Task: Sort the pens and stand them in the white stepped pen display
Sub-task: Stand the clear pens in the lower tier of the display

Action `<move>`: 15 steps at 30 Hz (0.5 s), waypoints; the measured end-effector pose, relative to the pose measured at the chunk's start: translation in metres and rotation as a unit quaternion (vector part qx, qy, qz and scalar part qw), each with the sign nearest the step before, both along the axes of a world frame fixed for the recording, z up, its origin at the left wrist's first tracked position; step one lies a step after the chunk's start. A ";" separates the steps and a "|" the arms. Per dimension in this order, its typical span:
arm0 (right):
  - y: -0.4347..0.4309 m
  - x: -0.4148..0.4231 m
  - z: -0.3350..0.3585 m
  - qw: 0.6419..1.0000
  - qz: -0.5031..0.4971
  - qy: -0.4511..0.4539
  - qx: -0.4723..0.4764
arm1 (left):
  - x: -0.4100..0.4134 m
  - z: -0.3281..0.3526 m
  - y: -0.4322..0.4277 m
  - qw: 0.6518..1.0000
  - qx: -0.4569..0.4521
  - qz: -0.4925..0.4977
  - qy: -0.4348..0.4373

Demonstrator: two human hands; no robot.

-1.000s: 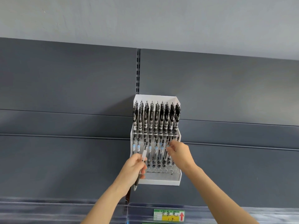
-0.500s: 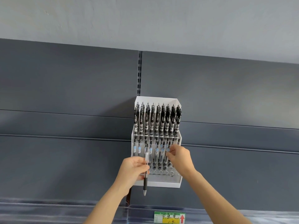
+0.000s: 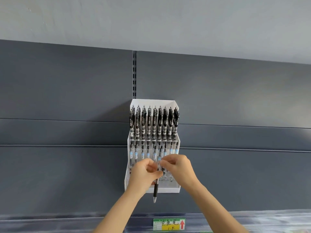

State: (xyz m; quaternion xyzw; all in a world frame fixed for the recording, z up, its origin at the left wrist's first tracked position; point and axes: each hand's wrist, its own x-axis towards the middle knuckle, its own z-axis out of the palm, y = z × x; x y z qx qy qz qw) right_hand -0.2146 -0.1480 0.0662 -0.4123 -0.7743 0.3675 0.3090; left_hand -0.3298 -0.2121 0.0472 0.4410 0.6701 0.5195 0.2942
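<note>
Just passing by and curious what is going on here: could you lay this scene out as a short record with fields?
Place: white stepped pen display against a dark grey shelf panel
Back tiers: black-clipped pens standing upright in rows
Front tier: some holes unfilled
Left hand: grips a loose pen, tip down, in front of the display
Right hand: pinches, it seems, the same pen's upper end
Below: price label with a red arrow
</note>
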 end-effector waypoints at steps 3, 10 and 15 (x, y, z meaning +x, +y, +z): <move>0.001 0.003 -0.002 1.000 -0.011 -0.007 -0.014 | 0.009 -0.003 0.007 0.999 0.015 0.000 0.046; 0.026 0.036 0.011 0.994 -0.106 0.024 0.002 | -0.008 -0.023 0.004 0.927 -0.081 -0.041 0.365; 0.037 0.031 0.010 0.992 -0.119 0.045 0.018 | -0.011 -0.034 0.009 0.891 -0.111 -0.051 0.437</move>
